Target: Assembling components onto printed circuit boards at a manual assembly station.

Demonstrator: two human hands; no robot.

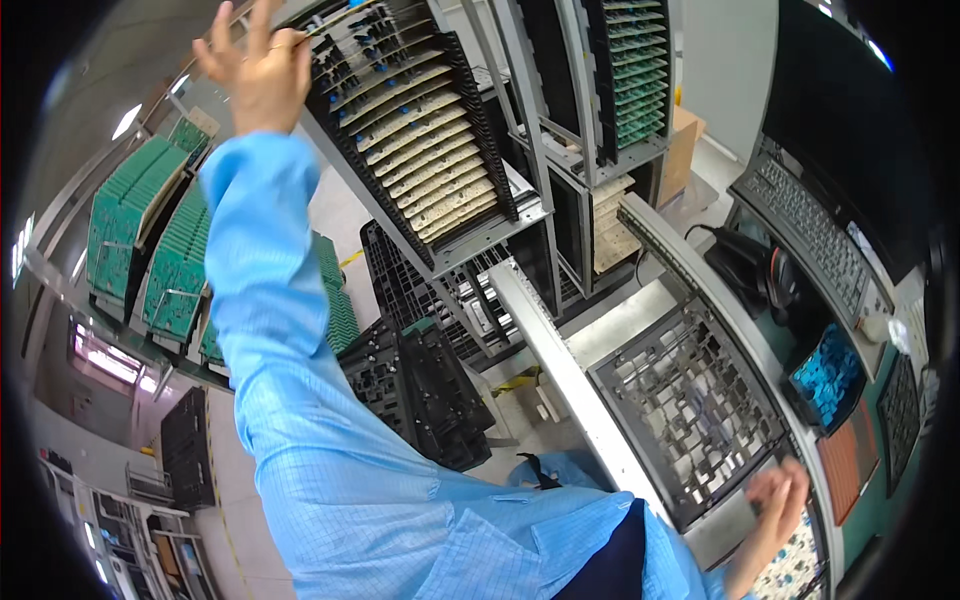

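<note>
My left hand (262, 78) is raised at the upper left, beside a tall black magazine rack (478, 130). Its thumb and index finger pinch the near edge of a thin circuit board (345, 22) at the rack's top, while the other fingers stick up. Below that board, several cream-coloured boards (425, 165) with small parts sit in the slots. At the lower right, my right hand (780, 505) hovers by the corner of a dark fixture frame (685, 405) with many metal-grey pockets. Its fingers are bent and smeared. Partly under it shows a cream board (795, 565) with parts.
A second rack (637, 75) holds green boards. More green boards (130, 215) stand in rows at left. Black pallets (420, 395) lie beside the metal rail (570, 380). At right are a keyboard (808, 225), a handheld scanner (765, 275) and a bin of blue pieces (828, 378).
</note>
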